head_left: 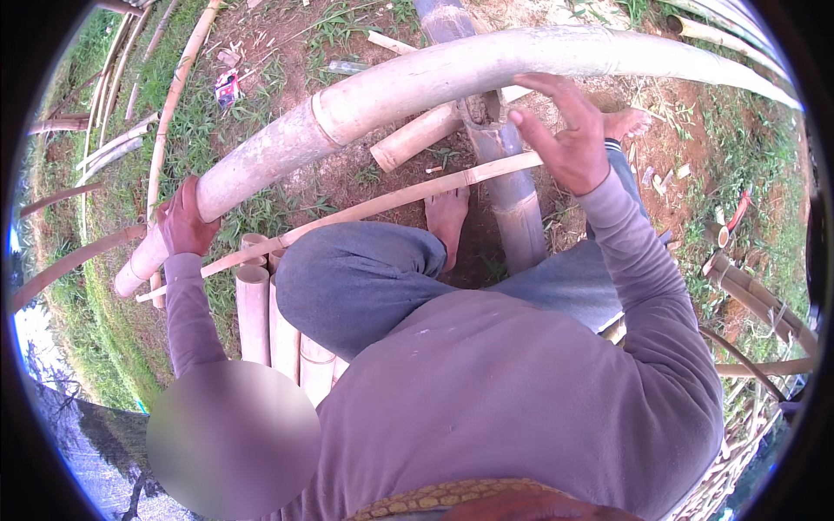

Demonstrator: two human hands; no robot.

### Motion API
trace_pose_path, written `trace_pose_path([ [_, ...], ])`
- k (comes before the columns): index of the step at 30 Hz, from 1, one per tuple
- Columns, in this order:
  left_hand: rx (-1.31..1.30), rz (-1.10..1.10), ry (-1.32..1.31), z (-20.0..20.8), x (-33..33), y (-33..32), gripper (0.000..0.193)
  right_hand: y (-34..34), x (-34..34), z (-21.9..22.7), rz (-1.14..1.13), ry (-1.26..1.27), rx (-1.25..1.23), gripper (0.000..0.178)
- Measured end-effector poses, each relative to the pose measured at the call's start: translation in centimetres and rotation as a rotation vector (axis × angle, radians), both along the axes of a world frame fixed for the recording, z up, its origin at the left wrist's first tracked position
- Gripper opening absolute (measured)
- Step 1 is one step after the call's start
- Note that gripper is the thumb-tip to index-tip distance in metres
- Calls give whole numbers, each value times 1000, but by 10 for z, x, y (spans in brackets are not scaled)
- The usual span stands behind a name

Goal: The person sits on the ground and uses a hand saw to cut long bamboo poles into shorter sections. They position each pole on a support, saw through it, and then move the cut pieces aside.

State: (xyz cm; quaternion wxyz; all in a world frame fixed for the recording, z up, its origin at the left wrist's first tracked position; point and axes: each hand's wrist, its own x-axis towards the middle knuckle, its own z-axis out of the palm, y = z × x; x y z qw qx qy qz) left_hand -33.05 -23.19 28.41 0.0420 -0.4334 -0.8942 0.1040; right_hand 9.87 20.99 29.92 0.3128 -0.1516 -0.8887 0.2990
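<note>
A thick, pale bamboo pole (417,95) runs across in front of me from lower left to far right. Near its left end, my left hand (187,219) is wrapped round it. My right hand (569,130) has its fingers spread beside the pole's near edge and holds nothing; whether a fingertip touches the pole I cannot tell. Under the pole, a greyish bamboo post (519,204) with a cut-open hollow lies between my feet. A long split bamboo strip (373,207) crosses over this post, close to my knee.
A short bamboo length (419,139) lies on the ground beyond the strip. Several upright-looking bamboo sections (253,313) are beside my left thigh. Loose poles (178,95) lie at left, cut bamboo (756,300) at right, near a red-handled object (740,210). A crumpled packet (228,89) sits on grass.
</note>
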Motion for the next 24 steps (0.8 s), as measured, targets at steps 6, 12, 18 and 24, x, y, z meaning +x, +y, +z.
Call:
trace_pose_path([
  [6, -171, 236, -38, -98, -20, -8, 89, 131, 111, -69, -782, 20, -614, 62],
  [12, -345, 312, -135, -105, -3, -21, 101, 163, 72, -123, -910, 312, -1083, 92],
  [18, -140, 71, -435, -92, 45, 110, 116, 302, 156, -207, -885, 305, -1376, 132],
  [24, -63, -319, -635, -114, 114, 220, 112, 280, 93, -202, -732, 599, -1456, 90],
])
